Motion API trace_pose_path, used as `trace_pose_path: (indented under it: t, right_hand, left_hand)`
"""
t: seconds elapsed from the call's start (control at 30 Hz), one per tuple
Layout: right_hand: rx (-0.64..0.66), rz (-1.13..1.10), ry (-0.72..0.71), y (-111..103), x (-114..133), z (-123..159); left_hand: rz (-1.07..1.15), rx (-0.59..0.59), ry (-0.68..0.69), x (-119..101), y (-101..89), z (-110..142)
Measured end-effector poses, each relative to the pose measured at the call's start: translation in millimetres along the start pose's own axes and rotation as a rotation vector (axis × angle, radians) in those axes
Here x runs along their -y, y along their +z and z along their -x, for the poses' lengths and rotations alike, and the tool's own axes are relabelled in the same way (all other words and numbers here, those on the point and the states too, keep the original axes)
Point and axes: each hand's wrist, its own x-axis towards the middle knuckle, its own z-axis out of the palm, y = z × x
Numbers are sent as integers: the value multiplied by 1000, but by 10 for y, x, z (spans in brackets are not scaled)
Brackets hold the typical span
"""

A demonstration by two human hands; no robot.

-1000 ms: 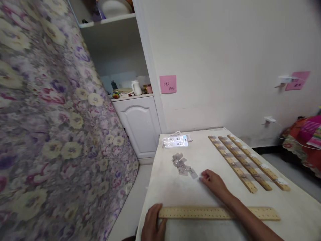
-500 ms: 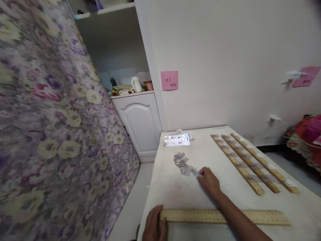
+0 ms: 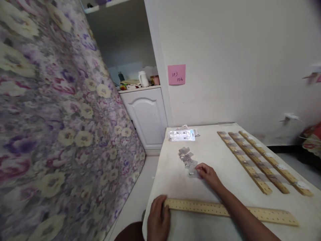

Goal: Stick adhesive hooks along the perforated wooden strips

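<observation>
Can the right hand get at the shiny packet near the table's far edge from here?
Probably yes, with some stretching: the right hand is at the near end of the pile of clear pieces, which lies toward the packet but looks low enough to pass over.

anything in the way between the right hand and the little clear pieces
No, nothing visible: the right hand is at the nearest clear piece; the perforated strip lies nearer the person, not between them.
</observation>
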Motion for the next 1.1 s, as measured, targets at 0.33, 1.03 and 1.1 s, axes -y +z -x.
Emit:
trace_pose_path:
  t: [0.33, 1.03, 1.1]
  right_hand:
    - [618, -154, 69, 1019, 71, 94]
    - [541, 125, -144, 1238, 44, 130]
    - [539, 129, -159, 1237, 35, 127]
  left_hand:
    - [36, -16, -30, -54, -18, 38]
    - [0, -21, -40, -126, -32, 147]
    - [3, -27, -31, -125, -28, 145]
